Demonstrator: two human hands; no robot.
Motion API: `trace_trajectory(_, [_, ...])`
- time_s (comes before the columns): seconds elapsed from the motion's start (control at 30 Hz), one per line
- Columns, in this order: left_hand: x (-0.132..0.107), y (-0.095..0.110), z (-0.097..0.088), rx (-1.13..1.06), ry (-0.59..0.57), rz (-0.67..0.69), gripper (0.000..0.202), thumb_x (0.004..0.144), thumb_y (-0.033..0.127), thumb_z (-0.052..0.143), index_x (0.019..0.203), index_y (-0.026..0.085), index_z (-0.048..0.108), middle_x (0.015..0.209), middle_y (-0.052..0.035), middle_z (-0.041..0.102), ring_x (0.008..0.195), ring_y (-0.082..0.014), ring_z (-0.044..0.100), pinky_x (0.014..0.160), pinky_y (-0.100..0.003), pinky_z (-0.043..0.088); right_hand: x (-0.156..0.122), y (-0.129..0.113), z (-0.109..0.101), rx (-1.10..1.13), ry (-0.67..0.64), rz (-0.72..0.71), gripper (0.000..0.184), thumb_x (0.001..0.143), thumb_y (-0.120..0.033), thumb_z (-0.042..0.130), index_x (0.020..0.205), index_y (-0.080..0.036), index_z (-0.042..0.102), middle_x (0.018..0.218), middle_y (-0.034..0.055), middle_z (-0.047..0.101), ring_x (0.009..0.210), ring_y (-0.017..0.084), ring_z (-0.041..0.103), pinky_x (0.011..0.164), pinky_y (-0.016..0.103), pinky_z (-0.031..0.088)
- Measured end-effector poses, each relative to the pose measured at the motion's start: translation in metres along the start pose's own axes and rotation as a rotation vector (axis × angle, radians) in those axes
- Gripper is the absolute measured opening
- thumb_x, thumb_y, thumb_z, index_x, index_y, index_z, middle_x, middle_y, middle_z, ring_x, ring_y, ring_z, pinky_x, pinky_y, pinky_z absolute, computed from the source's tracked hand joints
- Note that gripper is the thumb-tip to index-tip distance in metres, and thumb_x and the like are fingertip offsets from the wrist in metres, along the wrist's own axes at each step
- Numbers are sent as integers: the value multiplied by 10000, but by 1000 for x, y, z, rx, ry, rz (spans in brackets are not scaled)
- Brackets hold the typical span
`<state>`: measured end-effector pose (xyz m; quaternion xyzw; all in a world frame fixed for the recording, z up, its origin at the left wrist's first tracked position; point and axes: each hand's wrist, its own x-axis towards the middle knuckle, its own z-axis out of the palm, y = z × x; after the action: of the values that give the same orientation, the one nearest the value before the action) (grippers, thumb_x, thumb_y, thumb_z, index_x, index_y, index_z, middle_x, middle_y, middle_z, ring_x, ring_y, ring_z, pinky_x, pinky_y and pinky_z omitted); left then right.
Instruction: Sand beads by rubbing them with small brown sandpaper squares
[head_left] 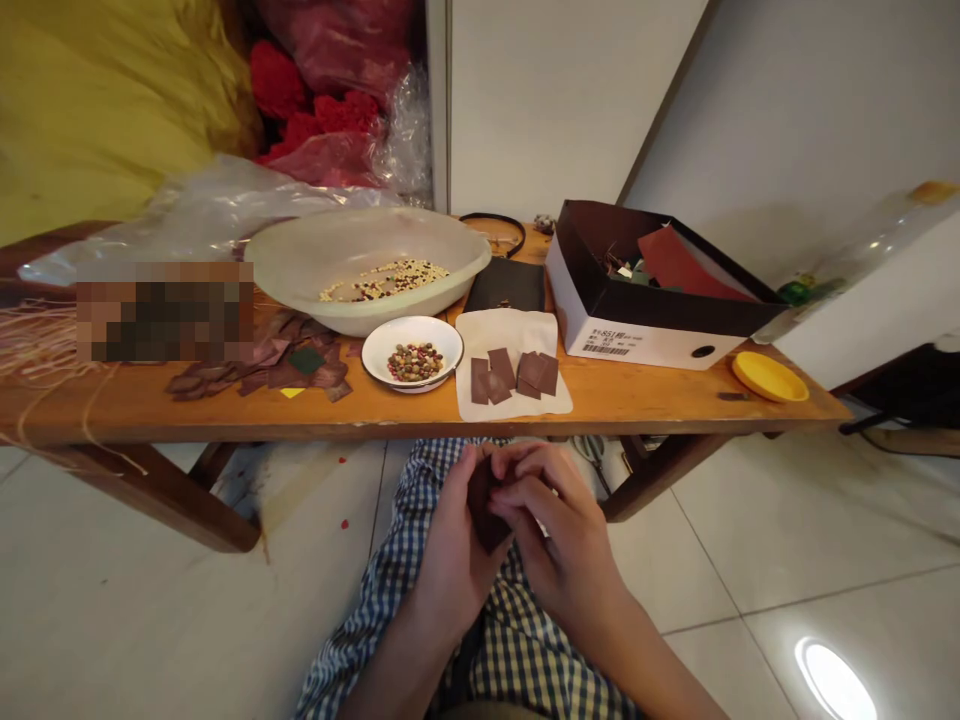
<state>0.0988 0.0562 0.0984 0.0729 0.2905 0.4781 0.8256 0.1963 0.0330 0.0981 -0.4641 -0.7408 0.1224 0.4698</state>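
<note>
Presently, the left hand (pixel 454 535) grips a dark brown piece (pixel 484 515) above the checked lap (pixel 540 640), before the bench (pixel 405 418); the right hand (pixel 566 510) bends its fingers against it, whether pinching cannot be told; brown squares (pixel 501 370) lie on a white sheet (pixel 506 330), beside a bowl (pixel 412 333) of bead-like bits (pixel 414 364).

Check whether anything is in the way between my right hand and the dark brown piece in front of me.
Nothing visible is: your right hand has its fingertips at the dark brown piece, seemingly touching it, while your left hand holds it. The bench lies beyond both hands.
</note>
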Motion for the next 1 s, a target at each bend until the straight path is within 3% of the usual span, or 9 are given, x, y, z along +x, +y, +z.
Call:
trace_trajectory(0.23, [1,-3,1,-1,-177,44,372,919,347,392,676,177,617,738,-3,667,629,-88,589,650,-184,474,2,2,-3,-12,-32,15,187,835,-13,455,768,-166,538,872,74,527,891,195,492,779,366,449])
trace_trajectory(0.37, [1,-7,-2,10,-229,71,340,908,394,404,837,198,673,890,-33,719,907,-173,651,865,-286,470,1,0,-3,3,-62,42,176,838,-20,462,757,-160,529,849,67,518,850,184,477,739,347,440])
trace_trajectory(0.5, [1,-9,-3,48,-239,91,390,909,442,386,894,191,683,1020,-60,719,1127,-224,581,1022,-359,373,-1,-2,-3,47,-71,49,182,842,-21,460,760,-171,523,861,57,509,867,181,477,757,346,439])
trace_trajectory(1.0, [6,-18,-3,18,-142,137,312,896,375,459,992,183,685,1092,-67,702,1154,-225,570,1024,-373,393,-3,-1,4,-62,-9,13,212,850,-66,397,761,-190,543,840,70,546,825,199,501,722,381,460])
